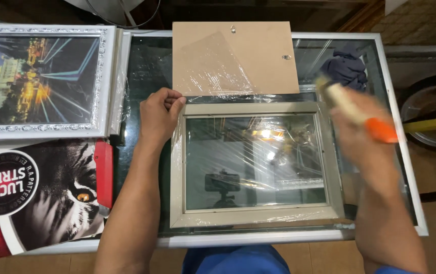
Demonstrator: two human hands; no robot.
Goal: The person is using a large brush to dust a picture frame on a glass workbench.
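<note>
Holding the pale frame (256,167) mid-surface (400,152) — left hand (161,114) curled, pinching its far-left corner; right hand (362,129), blurred, grips an orange-handled brush (355,109). Backing board (235,58) off, lying beyond — plastic wrap remains.

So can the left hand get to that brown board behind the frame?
Probably yes. The left hand rests at the frame's top left corner, right beside the brown board. Nothing lies between them but loose plastic wrap, and its fingers hold no tool.
</note>
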